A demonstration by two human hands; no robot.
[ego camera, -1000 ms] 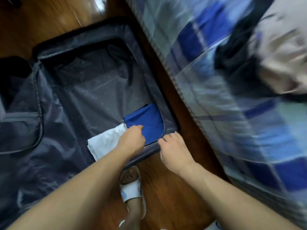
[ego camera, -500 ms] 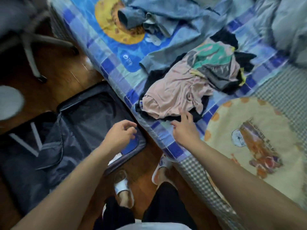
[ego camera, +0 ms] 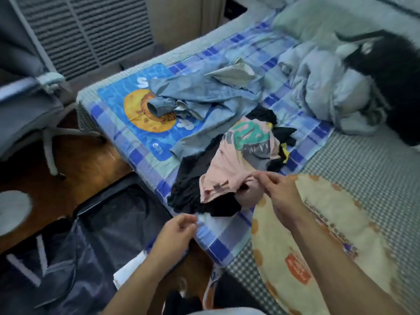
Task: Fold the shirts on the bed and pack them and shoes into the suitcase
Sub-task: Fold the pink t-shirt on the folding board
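A pink printed shirt (ego camera: 236, 164) lies crumpled on a black garment (ego camera: 193, 176) at the bed's near edge. My right hand (ego camera: 277, 189) pinches the pink shirt's near hem. Over the bed edge hovers my left hand (ego camera: 177, 230), fingers loosely curled and holding nothing. A blue-grey long-sleeved shirt (ego camera: 204, 96) is spread farther back on the bed. The dark suitcase (ego camera: 109, 223) lies open on the floor at lower left, with a folded white shirt (ego camera: 129, 269) showing beside my left forearm.
A blue checked blanket (ego camera: 141, 153) covers the bed. A yellow printed pillow (ego camera: 318, 235) lies right of my right arm. A crumpled pale duvet (ego camera: 322, 87) and a dark bundle (ego camera: 391, 71) sit at the back right. A grey office chair (ego camera: 29, 105) stands on the wooden floor at left.
My view lifted from the suitcase to the bed. My right hand moved from the suitcase rim to the pink shirt and took hold of its hem. My left hand left the packed shirts.
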